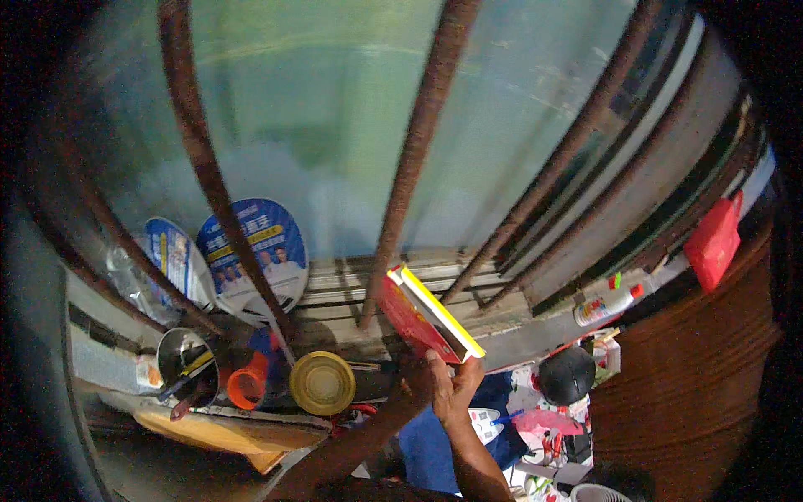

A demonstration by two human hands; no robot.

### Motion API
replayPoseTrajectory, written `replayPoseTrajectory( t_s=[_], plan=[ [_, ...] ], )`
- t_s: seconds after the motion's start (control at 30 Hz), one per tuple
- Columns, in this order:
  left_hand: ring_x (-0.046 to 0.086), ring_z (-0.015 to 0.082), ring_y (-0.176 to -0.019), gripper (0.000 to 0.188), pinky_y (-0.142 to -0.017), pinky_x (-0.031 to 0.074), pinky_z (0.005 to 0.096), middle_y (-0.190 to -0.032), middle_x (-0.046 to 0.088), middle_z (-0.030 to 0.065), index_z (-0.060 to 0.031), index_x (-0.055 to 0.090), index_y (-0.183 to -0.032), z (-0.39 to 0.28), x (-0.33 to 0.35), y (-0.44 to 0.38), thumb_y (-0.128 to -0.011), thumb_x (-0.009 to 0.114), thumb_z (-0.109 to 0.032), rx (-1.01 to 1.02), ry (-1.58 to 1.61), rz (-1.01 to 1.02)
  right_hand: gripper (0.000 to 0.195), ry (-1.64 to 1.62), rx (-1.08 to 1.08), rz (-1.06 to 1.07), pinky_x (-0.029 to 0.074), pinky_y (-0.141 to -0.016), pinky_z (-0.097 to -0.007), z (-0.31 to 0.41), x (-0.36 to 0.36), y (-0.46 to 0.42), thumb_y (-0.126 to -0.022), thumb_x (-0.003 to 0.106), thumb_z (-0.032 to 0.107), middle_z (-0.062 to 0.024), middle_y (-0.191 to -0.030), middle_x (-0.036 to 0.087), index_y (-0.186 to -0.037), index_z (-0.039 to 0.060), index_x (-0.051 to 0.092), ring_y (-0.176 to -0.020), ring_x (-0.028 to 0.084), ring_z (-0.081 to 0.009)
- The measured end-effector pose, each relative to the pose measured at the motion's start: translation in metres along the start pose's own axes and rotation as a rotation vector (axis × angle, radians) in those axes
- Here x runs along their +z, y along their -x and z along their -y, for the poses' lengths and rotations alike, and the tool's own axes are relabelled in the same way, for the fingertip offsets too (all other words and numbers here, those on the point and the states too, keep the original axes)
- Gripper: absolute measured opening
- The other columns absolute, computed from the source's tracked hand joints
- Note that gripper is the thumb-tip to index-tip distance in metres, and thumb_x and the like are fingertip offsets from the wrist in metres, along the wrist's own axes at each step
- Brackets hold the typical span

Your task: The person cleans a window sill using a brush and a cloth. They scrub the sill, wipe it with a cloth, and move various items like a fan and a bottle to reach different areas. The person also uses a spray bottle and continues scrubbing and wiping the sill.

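Observation:
A red cardboard box [417, 320] with bright yellow edges is held up in front of the window bars, tilted. Its narrow side faces me and looks open, with a dark inside. My right hand [457, 383] grips the lower end of the box, thumb and fingers on its edges. My left hand [417, 373] is in shadow under the box's lower left part; its fingers are mostly hidden, so its hold cannot be made out.
Rusty metal bars [426, 125] cross the window. On the sill stand a metal cup [188, 361] with utensils, an orange plastic cup [248, 383], a gold round lid [322, 383], round printed fans [254, 251] and a white bottle [603, 306]. A red bag [715, 241] hangs right, beside a brown curtain [677, 370].

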State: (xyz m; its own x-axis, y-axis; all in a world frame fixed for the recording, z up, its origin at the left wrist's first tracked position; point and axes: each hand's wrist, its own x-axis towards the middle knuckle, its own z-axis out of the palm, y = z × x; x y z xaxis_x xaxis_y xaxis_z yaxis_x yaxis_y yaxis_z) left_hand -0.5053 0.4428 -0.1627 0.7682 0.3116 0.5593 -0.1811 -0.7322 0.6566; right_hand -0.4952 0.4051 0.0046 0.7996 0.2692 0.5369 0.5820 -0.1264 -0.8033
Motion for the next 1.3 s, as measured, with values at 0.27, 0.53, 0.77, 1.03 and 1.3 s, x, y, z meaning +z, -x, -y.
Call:
replayPoseTrajectory(
  t_s=[0.27,0.53,0.77,1.03,1.3],
  plan=[
    [0.047,0.0380,-0.110,0.030,-0.094,0.038,0.0552,-0.114,0.052,0.0179,-0.0084,0.061,-0.115,-0.002,-0.015,0.002,-0.086,0.058,-0.019,0.027,-0.316,0.013,0.023,0.175,-0.110,-0.045,0.051,-0.078,-0.0374,-0.015,-0.077,0.013,-0.080,0.073,0.008,-0.0175,-0.099,0.066,-0.099,-0.0013,0.064,-0.086,0.065,-0.0319],
    [0.050,0.0380,-0.106,0.028,-0.093,0.040,0.0522,-0.115,0.051,0.0177,-0.0034,0.063,-0.106,-0.020,-0.037,-0.016,-0.080,0.062,-0.012,0.144,-0.564,0.039,0.026,0.204,-0.129,-0.126,0.050,-0.080,-0.0351,-0.021,-0.105,0.023,-0.081,0.073,0.011,-0.0150,-0.098,0.066,-0.102,-0.0022,0.064,-0.089,0.063,-0.0288],
    [0.050,0.0356,-0.104,0.030,-0.089,0.040,0.0489,-0.125,0.051,0.0145,-0.0075,0.062,-0.108,-0.022,-0.042,-0.020,-0.078,0.063,-0.008,0.121,-0.559,0.107,0.026,0.193,-0.110,-0.179,0.051,-0.074,-0.0343,-0.034,-0.125,0.031,-0.078,0.075,0.005,-0.0141,-0.096,0.066,-0.101,-0.0007,0.064,-0.085,0.064,-0.0279],
    [0.052,0.0335,-0.102,0.016,-0.088,0.041,0.0475,-0.121,0.051,0.0129,-0.0076,0.063,-0.096,-0.036,-0.044,-0.027,-0.080,0.064,-0.007,0.140,-0.589,0.066,0.024,0.164,0.087,-0.272,0.049,-0.073,-0.0347,-0.063,-0.151,0.038,-0.078,0.075,0.004,-0.0140,-0.093,0.063,-0.098,0.0000,0.062,-0.082,0.062,-0.0282],
    [0.052,0.0356,-0.098,0.022,-0.086,0.041,0.0490,-0.119,0.051,0.0155,-0.0050,0.063,-0.100,-0.041,-0.048,-0.029,-0.078,0.065,-0.005,0.138,-0.533,0.115,0.021,0.229,0.222,-0.462,0.044,-0.058,-0.0311,-0.127,-0.173,-0.024,-0.083,0.073,0.011,-0.0086,-0.074,0.055,-0.093,-0.0002,0.058,-0.063,0.052,-0.0170]
  ],
)
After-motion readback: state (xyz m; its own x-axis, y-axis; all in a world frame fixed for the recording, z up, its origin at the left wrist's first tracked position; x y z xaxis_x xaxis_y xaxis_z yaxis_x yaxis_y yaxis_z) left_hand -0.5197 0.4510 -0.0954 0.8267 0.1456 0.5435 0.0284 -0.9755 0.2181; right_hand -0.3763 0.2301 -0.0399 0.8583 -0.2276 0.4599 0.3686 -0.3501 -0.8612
